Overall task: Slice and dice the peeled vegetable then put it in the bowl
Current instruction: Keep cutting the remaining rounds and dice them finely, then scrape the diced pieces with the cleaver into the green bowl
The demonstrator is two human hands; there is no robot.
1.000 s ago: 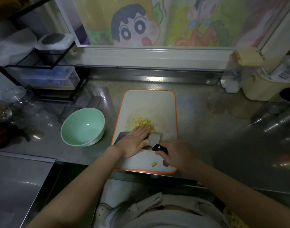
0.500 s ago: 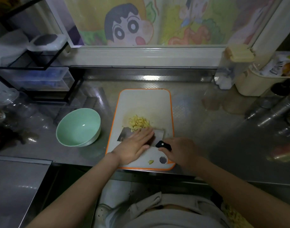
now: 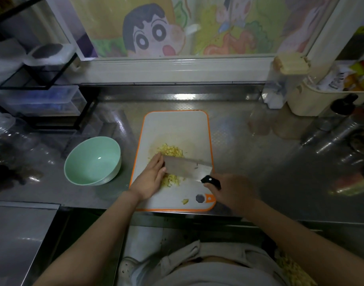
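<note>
Mint-green bowl (image 3: 92, 161), orange-rimmed white board (image 3: 178, 129), seemingly yellow dice (image 3: 170, 150).

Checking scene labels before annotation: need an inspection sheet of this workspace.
Surface: steel counter, reflective; white orange-rimmed cutting board at its front edge.
Job's things: diced vegetable piled on the board, both sides of the cleaver; one stray piece near the front; green bowl left of board, empty.
Clutter: clear storage boxes far left; cream bin, black-capped bottle right.
Grips: left grip flat, fingers straight, beside the blade tip; right grip holds the cleaver handle.
Cables: nothing seen.
Surroundings: cartoon picture behind the counter.
</note>
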